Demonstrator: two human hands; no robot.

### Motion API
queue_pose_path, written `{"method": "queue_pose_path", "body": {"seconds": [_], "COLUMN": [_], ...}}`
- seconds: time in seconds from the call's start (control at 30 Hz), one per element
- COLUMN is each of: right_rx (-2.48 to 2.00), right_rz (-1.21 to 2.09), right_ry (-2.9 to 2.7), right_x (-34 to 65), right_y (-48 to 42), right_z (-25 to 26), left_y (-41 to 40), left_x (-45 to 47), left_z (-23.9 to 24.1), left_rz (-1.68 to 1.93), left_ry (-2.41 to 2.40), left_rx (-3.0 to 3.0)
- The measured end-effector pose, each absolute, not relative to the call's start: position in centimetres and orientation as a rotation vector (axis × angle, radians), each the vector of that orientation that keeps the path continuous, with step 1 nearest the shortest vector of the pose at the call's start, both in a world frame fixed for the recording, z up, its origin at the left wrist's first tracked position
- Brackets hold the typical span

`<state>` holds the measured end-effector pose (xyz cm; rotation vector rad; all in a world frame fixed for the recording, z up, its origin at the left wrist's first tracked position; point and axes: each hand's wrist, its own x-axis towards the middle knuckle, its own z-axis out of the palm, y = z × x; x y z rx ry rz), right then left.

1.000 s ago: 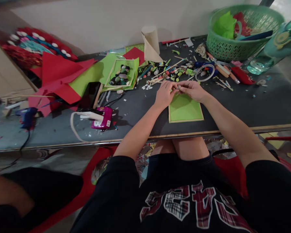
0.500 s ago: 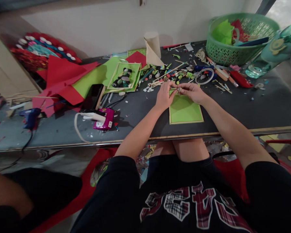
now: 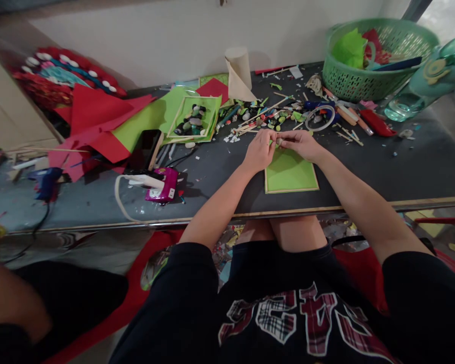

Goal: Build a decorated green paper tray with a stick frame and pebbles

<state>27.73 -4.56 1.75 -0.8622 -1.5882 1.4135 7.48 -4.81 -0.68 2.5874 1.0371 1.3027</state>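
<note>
My left hand point(image 3: 258, 150) and my right hand point(image 3: 301, 144) meet fingertip to fingertip over the far edge of a green framed card point(image 3: 290, 174) on the dark table point(image 3: 402, 162). Both pinch one tiny pale piece point(image 3: 277, 142) between them; I cannot make out what it is. Just beyond my fingers lies a scatter of small stones, sticks and paper scraps point(image 3: 267, 117). A clear tape ring point(image 3: 319, 118) rests to the right of that scatter.
A green tray of pebbles point(image 3: 194, 121) sits left of the scatter, beside red and green paper sheets point(image 3: 98, 121). A pink device point(image 3: 162, 184), a phone point(image 3: 146, 147), a blue glue gun point(image 3: 45, 179), a paper roll point(image 3: 238, 68), a green basket point(image 3: 375, 55) and a bottle point(image 3: 424, 81) stand around. Another person's limb point(image 3: 11, 298) is at lower left.
My hands stay joined at the card's far edge, shifting only slightly. The view moved a little.
</note>
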Motion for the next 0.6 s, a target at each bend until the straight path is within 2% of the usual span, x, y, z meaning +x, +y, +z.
{"method": "queue_pose_path", "body": {"seconds": [0.33,0.6], "right_rx": [-0.866,-0.884], "right_rz": [1.456,1.366], "right_ry": [-1.589,-1.503], "right_x": [27.6,27.9], "right_y": [-5.0,-4.1], "right_z": [2.7,1.6], "left_y": [-5.3,-5.3], "left_x": [8.4,7.5], "left_z": [-0.6,0.1], "left_rz": [1.369,1.451], "left_ry": [1.086,1.141], "left_rx": [2.601,2.537]}}
